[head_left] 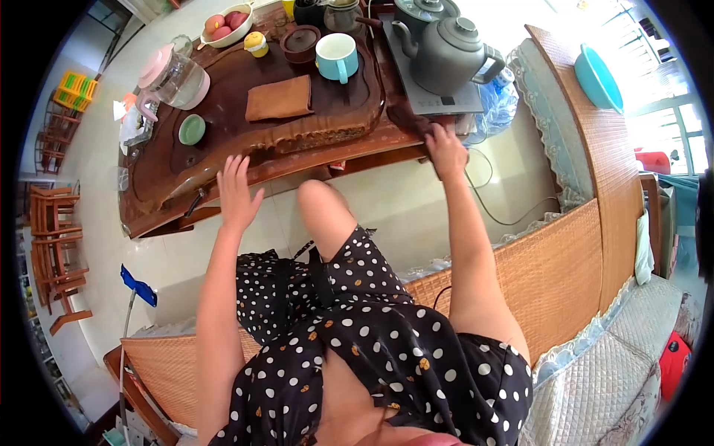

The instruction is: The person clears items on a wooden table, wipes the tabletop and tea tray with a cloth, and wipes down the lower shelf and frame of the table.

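Note:
My right hand [448,152] is at the front edge of the table, its fingers closed on the end of a dark brown cloth [407,120]. That cloth lies over the table's edge, just in front of the hot plate [439,95]. My left hand [238,195] is open, fingers spread and holding nothing, by the table's front edge. A folded tan-brown cloth [279,98] lies flat on the carved wooden tea tray [223,137]. Behind it stand a light blue mug [337,58] and a brown lidded pot [300,43]. A small green cup [192,129] sits toward the left.
A grey kettle [450,58] stands on the hot plate. At the left are a glass pitcher with pink lid [175,83] and a fruit bowl [227,28]. A cable [494,215] runs down beside the woven-mat bench [513,271]. A blue basin [597,78] rests at right.

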